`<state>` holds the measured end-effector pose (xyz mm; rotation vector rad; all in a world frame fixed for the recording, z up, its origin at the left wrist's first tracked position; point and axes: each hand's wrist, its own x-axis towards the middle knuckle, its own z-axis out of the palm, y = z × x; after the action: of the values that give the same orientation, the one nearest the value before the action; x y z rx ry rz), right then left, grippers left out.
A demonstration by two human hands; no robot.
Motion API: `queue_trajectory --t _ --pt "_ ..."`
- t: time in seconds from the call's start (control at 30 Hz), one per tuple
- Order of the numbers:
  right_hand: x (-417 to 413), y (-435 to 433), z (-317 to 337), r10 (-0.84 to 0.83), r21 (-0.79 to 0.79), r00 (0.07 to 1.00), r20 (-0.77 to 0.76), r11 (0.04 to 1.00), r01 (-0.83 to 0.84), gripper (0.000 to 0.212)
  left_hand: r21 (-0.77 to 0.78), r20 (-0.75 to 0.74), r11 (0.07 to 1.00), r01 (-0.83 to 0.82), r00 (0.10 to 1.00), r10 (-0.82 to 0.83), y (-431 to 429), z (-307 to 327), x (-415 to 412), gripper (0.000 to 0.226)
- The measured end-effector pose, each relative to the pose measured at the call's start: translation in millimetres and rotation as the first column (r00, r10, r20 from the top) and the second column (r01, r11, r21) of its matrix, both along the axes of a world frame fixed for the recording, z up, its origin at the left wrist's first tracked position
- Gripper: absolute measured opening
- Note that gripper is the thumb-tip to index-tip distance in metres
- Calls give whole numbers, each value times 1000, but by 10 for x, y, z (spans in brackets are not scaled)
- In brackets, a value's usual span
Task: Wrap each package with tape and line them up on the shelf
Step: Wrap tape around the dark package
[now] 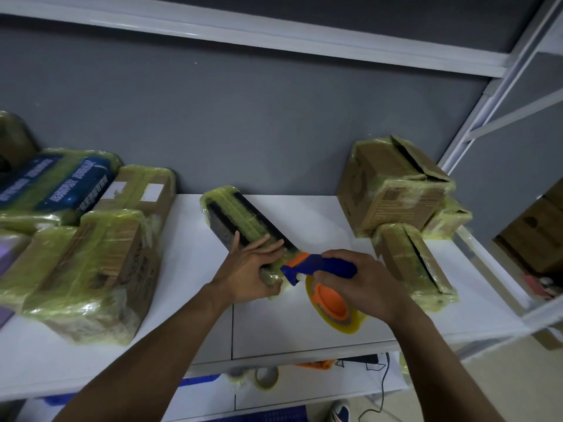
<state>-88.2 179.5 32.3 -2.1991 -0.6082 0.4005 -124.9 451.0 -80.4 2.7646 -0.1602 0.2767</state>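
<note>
A long narrow dark package (243, 219), wrapped in yellowish tape, lies slanted on the white shelf (304, 327). My left hand (251, 271) holds its near end, fingers spread over the top and thumb under the end. My right hand (356, 280) grips the blue handle of a tape dispenser (323, 268). The dispenser's orange and blue head touches the package's near end. Its yellowish tape roll (335, 304) with an orange core hangs just below my right hand.
Several taped packages (88, 266) crowd the shelf's left side. More taped cardboard boxes (393, 187) stand at the right, one (417, 269) close to my right hand. A grey wall backs the shelf. A white shelf post (499, 86) rises at right. A spare tape roll (266, 377) lies on the lower shelf.
</note>
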Motion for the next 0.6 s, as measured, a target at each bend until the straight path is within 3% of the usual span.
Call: queue_trajectory --t 0.13,0.27,0.4,0.53,0.6 --pt "75 -45 -17 12 -3 995 -99 1000 -13 39 -15 -53 1000 -13 999 12 -46 -44 9 85" --pt "159 14 -40 63 -129 979 -192 988 -89 58 -20 -60 1000 9 998 -10 -23 -43 -3 81" --pt "157 97 -115 32 -165 986 -161 985 -59 71 -52 -12 999 -8 1000 8 -75 -113 -42 80" --pt "70 149 -252 93 -110 992 -88 989 -102 54 -26 -59 1000 8 998 -10 -29 -90 -12 83" --pt "50 120 -267 84 -81 992 -89 993 -91 58 -30 -78 999 10 997 -12 -6 -76 6 85"
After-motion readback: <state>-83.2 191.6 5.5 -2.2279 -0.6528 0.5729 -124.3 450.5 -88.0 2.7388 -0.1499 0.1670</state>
